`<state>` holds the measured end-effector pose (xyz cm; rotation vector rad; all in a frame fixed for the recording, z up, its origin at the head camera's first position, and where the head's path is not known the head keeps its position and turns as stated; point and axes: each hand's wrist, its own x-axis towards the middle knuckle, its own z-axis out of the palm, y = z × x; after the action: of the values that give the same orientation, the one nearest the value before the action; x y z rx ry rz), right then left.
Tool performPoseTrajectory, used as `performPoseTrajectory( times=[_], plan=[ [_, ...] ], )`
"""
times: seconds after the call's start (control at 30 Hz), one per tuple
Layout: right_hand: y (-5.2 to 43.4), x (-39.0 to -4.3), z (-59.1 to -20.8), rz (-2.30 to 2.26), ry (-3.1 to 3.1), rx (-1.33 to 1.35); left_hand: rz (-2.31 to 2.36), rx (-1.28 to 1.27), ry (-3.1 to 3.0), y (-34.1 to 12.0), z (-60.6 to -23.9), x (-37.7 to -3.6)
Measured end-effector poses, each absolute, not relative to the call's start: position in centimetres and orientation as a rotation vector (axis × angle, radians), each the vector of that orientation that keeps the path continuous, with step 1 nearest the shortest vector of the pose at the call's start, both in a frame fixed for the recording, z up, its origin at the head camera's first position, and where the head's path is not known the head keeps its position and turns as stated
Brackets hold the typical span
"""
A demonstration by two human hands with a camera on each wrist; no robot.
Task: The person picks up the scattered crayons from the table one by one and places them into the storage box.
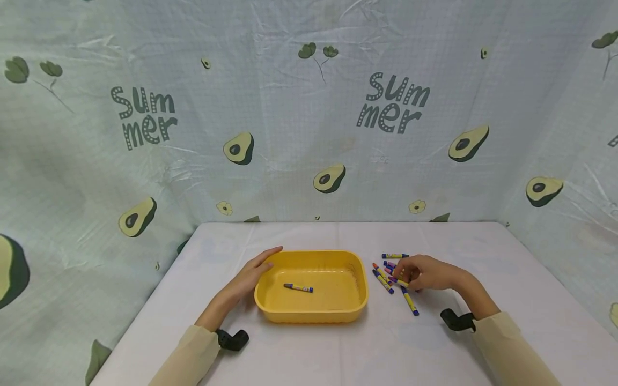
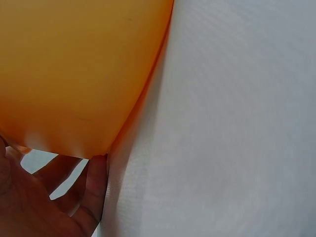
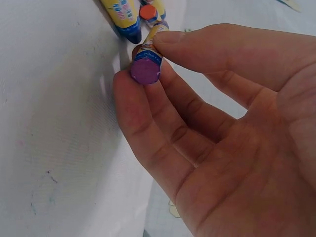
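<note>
A yellow plastic tray (image 1: 311, 317) stands on the table, with one oil pastel (image 1: 298, 288) in a yellow wrapper lying inside. My left hand (image 1: 251, 276) grips the tray's left side, thumb over the rim and fingers along the outer wall. In the left wrist view the fingertips touch the tray's orange-looking outer wall (image 2: 84, 74). To the tray's right, my right hand (image 1: 425, 272) pinches a purple oil pastel (image 3: 146, 70) between thumb and fingers, low over a loose group of pastels. Several of these pastels (image 1: 383, 281) lie beside and partly under the fingers.
One pastel (image 1: 395, 256) lies behind the group and another (image 1: 410, 301) in front of it, pointing toward me. A white cloth covers the table (image 1: 309, 354). A printed sheet (image 1: 289, 107) with avocados hangs behind the table and at both sides.
</note>
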<state>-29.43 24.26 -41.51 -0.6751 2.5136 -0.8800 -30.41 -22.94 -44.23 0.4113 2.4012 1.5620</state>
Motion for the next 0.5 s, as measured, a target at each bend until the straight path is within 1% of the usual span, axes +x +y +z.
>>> performPoseTrajectory(
  times=[0.5],
  plan=[
    [24.14,-29.25,-40.9,-0.895,2.526,-0.671,1.569,0.415,2.397,-23.02,-44.24,-30.3]
  ],
)
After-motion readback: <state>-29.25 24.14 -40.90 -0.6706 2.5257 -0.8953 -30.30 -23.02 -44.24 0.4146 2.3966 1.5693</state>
